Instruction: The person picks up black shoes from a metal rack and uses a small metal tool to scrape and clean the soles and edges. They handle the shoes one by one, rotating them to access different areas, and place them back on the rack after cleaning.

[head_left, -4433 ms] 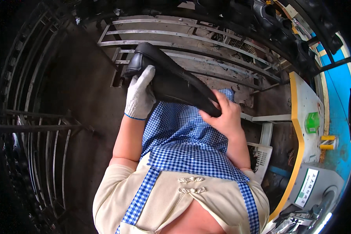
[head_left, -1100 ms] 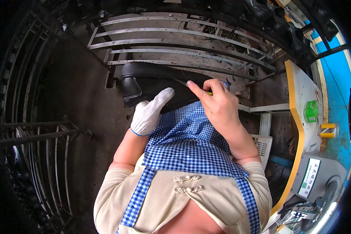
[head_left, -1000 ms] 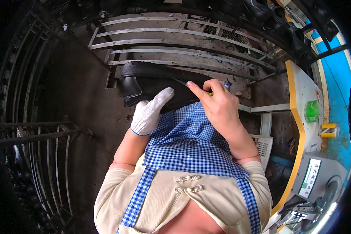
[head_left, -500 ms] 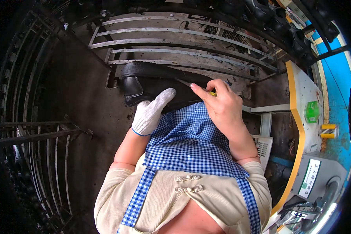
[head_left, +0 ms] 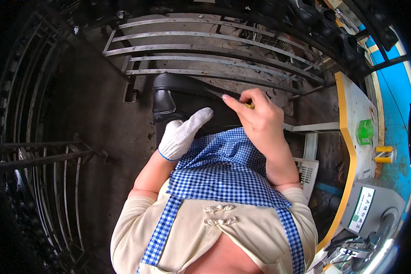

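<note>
A black leather shoe [head_left: 164, 101] lies across my lap, its heel end toward the left and its other end partly hidden behind my right hand. My left hand [head_left: 180, 137], in a white knitted glove with a blue edge, grips the near side of the shoe, thumb stretched along it. Pinched in my bare right hand [head_left: 262, 116] is a slim pointed metal tool [head_left: 214, 93] with a bit of yellow at its grip. The tool's tip is at the upper of the shoe; whether it touches cannot be made out. A blue checked apron [head_left: 219, 182] covers my lap.
A metal slatted rack [head_left: 205, 49] stands ahead, with black shoes [head_left: 324, 27] above it to the right. More racks [head_left: 41, 157] are on the left. At the right are a yellow-edged table [head_left: 347, 132], a green container [head_left: 365, 132] and a grey machine [head_left: 379, 205].
The shoe has shifted a little to the right, and my gloved left hand has moved with it. My right hand stays nearly in place with the tool.
</note>
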Tool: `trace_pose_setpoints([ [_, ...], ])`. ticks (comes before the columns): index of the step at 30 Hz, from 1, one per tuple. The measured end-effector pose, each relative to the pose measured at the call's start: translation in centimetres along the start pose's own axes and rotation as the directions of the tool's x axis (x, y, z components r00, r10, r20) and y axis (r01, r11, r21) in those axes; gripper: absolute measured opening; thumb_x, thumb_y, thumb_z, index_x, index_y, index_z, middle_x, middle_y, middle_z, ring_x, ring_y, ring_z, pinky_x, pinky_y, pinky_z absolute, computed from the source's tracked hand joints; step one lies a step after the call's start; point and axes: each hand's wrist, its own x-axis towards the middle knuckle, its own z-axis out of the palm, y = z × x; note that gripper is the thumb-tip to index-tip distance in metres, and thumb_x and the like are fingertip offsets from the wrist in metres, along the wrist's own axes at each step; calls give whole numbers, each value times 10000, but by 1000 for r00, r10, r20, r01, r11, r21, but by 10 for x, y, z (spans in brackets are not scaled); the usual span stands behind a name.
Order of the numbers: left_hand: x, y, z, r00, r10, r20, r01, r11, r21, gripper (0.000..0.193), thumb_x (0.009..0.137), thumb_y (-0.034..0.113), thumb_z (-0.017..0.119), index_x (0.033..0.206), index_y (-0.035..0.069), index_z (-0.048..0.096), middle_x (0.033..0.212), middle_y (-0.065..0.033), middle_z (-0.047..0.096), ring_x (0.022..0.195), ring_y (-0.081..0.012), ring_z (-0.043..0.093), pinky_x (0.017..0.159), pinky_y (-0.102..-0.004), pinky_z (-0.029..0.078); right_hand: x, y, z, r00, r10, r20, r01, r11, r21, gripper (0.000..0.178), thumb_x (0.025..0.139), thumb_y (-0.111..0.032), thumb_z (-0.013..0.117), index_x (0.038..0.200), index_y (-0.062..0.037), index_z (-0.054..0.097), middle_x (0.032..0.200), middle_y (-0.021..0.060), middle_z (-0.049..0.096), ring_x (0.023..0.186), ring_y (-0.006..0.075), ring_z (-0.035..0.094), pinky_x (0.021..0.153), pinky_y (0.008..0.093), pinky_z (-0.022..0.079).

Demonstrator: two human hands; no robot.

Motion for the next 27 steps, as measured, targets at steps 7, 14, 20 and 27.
trace_pose_setpoints([
  [7, 5, 8, -1, 980, -198, -23, 184, 944, -273, 291, 924, 112, 684, 1190, -6, 675, 1138, -96, 702, 1007, -173, 661, 909, -313, 533, -11, 1, -15, 999, 4, 53, -3, 1000, -27, 428, 723, -29, 711, 1097, -231, 759, 873, 7, 564, 767, 170, 625, 575, 313, 530],
  [14, 9, 15, 6, 891, -451, -53, 391, 821, -417, 269, 887, 108, 718, 1095, -61, 704, 1105, -141, 719, 984, -214, 703, 890, -333, 562, -11, -3, -18, 998, 31, 51, -31, 999, -14, 459, 698, -9, 735, 1104, -220, 759, 877, 31, 580, 740, 196, 621, 572, 330, 512],
  [20, 9, 16, 5, 885, -467, -4, 426, 811, -400, 312, 937, 184, 697, 1163, -31, 691, 1133, -91, 707, 1006, -148, 652, 897, -304, 527, -14, -4, -10, 999, 11, 42, -8, 998, -60, 420, 720, -56, 721, 1114, -199, 750, 914, 18, 567, 813, 179, 626, 599, 310, 536],
  [27, 2, 2, -2, 985, -173, -4, 170, 972, -163, 272, 890, 6, 676, 1159, 33, 705, 1126, -146, 716, 1024, -237, 704, 905, -344, 567, -15, -6, -15, 997, 28, 72, -23, 997, -77, 432, 721, -49, 713, 1130, -187, 742, 917, 17, 571, 818, 176, 625, 600, 306, 538],
])
